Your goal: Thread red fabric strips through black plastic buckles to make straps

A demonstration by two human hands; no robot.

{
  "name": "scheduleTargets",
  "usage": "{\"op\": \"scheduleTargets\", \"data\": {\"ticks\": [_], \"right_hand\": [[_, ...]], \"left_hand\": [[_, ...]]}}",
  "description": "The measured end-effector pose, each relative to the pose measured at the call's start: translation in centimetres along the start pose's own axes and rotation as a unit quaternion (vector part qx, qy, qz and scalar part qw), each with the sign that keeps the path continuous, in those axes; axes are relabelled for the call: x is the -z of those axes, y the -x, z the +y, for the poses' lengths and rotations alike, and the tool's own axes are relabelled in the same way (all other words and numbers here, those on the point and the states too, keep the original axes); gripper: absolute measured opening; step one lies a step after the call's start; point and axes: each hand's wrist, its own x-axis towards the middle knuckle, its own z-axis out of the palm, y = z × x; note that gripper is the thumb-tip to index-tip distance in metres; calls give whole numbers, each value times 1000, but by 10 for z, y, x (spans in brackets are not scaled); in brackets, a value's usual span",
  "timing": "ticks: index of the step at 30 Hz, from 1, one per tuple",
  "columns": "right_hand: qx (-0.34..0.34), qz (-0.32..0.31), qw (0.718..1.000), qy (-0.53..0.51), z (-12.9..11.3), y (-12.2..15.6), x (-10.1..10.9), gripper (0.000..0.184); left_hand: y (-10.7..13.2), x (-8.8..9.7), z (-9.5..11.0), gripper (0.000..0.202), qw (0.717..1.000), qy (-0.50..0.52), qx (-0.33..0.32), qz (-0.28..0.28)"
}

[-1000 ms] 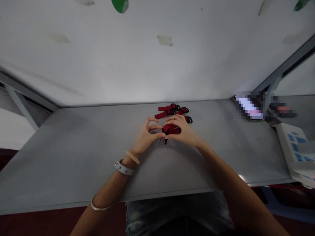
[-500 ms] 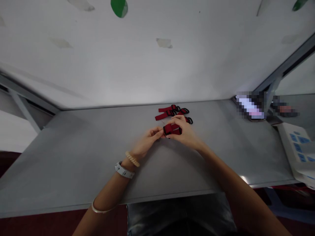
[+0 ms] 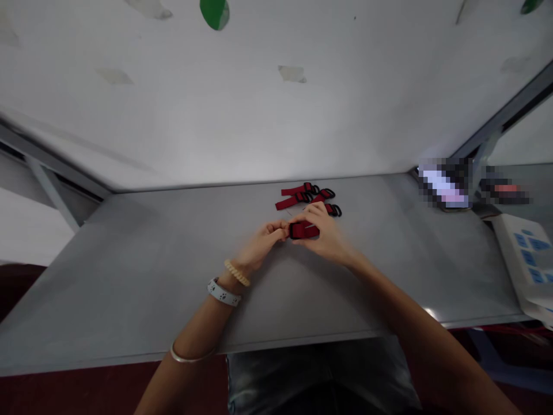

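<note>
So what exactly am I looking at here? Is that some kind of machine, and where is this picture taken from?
There is no machine here. These are a person's own two bare hands, seen through a single camera worn on the head, looking forward and down. The left hand and the right hand together pinch a short red strap between them. Just beyond the hands, on a grey table, lie more red straps with black rings. The left wrist wears a white band and a beaded bracelet.
</note>
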Motion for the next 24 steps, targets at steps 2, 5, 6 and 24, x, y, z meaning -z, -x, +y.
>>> {"op": "scheduleTargets", "data": {"ticks": [2,5,6,24], "right_hand": [[7,4,1000,-2,-1,0,2,28],[14,45,999,-10,-3,0,10,24],[17,62,998,-16,-4,0,13,22],[-3,-177,982,65,12,25,35,38]], "left_hand": [[0,2,1,12,1000,1,-10,-2],[0,9,2,13,999,2,-15,41],[1,12,3,14,998,2,-15,61],[4,31,-6,15,959,-276,-9,-64]]}}
